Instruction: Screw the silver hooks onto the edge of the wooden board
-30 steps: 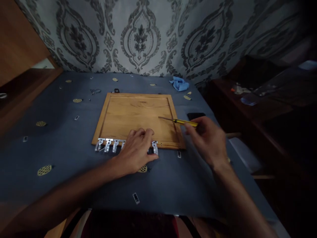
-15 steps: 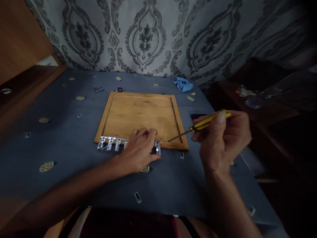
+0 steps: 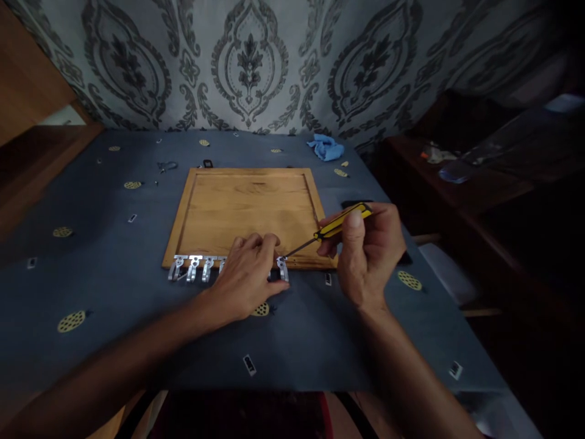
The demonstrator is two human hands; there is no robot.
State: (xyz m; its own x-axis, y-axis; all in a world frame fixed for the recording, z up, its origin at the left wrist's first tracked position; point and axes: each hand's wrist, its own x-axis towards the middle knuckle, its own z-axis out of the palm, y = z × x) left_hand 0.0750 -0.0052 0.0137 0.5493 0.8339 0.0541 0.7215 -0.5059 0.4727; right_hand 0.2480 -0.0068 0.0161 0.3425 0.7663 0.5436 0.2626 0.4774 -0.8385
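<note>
A framed wooden board [image 3: 251, 207] lies flat on the table. Along its front edge runs a row of several silver metal hooks [image 3: 193, 268], the middle ones covered by my left hand [image 3: 247, 274]. That hand grips the hook row at the edge, fingers bent over the board and thumb by the rightmost hook [image 3: 283, 268]. My right hand [image 3: 370, 250] is closed round the yellow and black handle of a screwdriver [image 3: 340, 224]. The screwdriver slants down to the left, its tip at the top of the rightmost hook; whether it sits in a screw is too small to tell.
A blue cloth [image 3: 325, 147] lies at the table's back right. Behind the board are a small black item [image 3: 208, 163] and a thin looped item [image 3: 167, 166]. A dark flat object [image 3: 402, 258] is partly hidden by my right hand. A patterned curtain [image 3: 249, 61] hangs behind.
My right hand has moved left with the screwdriver, bringing its tip from the bare board edge to the rightmost hook. My left hand keeps its place on the hooks. The view has shifted slightly.
</note>
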